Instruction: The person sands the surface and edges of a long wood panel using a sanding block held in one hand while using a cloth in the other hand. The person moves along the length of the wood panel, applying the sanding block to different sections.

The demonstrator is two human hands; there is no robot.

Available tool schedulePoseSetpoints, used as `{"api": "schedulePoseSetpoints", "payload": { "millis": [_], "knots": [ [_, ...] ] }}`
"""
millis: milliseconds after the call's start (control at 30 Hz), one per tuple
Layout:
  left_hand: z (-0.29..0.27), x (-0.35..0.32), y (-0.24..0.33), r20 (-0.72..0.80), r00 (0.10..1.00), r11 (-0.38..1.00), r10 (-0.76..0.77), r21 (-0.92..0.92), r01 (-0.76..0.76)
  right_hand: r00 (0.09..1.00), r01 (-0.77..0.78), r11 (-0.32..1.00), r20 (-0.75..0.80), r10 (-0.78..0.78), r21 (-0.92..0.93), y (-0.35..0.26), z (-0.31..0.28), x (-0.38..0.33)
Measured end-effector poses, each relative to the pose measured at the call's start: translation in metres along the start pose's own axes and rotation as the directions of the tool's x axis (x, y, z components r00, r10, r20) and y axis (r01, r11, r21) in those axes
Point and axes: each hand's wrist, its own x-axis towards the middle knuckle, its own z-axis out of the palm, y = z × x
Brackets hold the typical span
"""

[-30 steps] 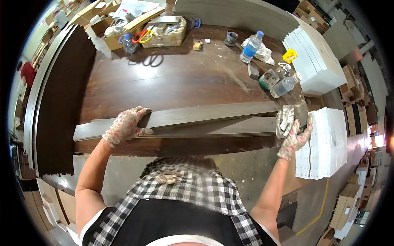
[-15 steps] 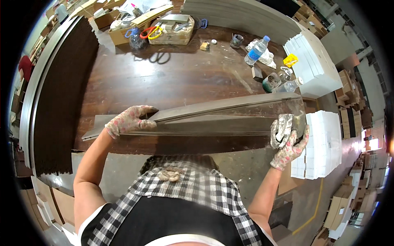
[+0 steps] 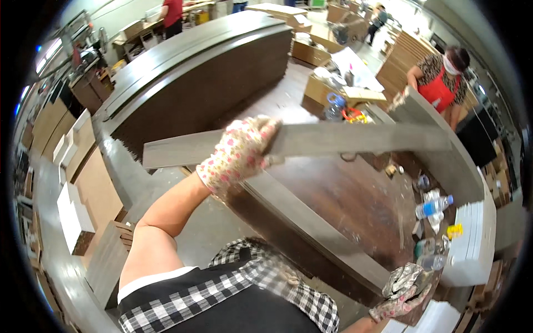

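My left hand (image 3: pixel 239 152), in a white floral glove, grips a long narrow grey board (image 3: pixel 344 139). The board is raised above the brown table (image 3: pixel 369 191) and spans much of the view. My right hand (image 3: pixel 400 305), in a matching glove, is at the lower right, closed around a crumpled, stained rag (image 3: pixel 405 280). Between my hands, more long grey boards (image 3: pixel 316 222) lie along the table's near edge, close to my checked apron. The rag hides part of my right fingers.
A tall stack of dark boards (image 3: pixel 211 83) stands at the far left. At the right are a water bottle (image 3: pixel 434 207), jars and a white panel stack (image 3: pixel 469 241). Cartons (image 3: pixel 315 91) sit at the back. A co-worker in a red apron (image 3: pixel 436 89) stands beyond the table.
My left hand has lifted a grey board off the others and swung it up. The view has turned left. My right hand still holds the rag.
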Motion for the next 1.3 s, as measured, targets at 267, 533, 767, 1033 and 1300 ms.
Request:
{"api": "schedulePoseSetpoints", "payload": {
  "millis": [267, 533, 767, 1033, 1300],
  "knots": [
    [-0.065, 0.016, -0.144, -0.336, 0.924, 0.861, -0.182, 0.399, 0.315, 0.959, -0.208, 0.851, 0.273, 0.080, 0.481, 0.010, 0.085, -0.014],
    [-0.051, 0.065, -0.247, -0.097, 0.796, 0.661, -0.598, 0.501, 0.558, 0.888, -0.424, 0.741, 0.401, 0.227, 0.520, -0.025, 0.132, -0.042],
    [-0.035, 0.067, -0.274, -0.150, 0.817, 0.680, -0.556, 0.484, 0.551, 0.746, -0.665, 0.548, 0.419, 0.518, 0.508, -0.054, 0.135, -0.054],
    [-0.038, 0.051, -0.289, -0.304, 0.848, 0.694, -0.435, 0.487, 0.530, 0.820, -0.550, 0.730, 0.425, 0.382, 0.405, -0.044, 0.152, -0.061],
    [0.090, -0.006, -0.067, -0.152, 0.988, 0.454, -0.039, -0.883, -0.118, 0.787, -0.493, 0.739, 0.598, 0.153, 0.459, -0.059, 0.167, -0.075]
  ]
}}
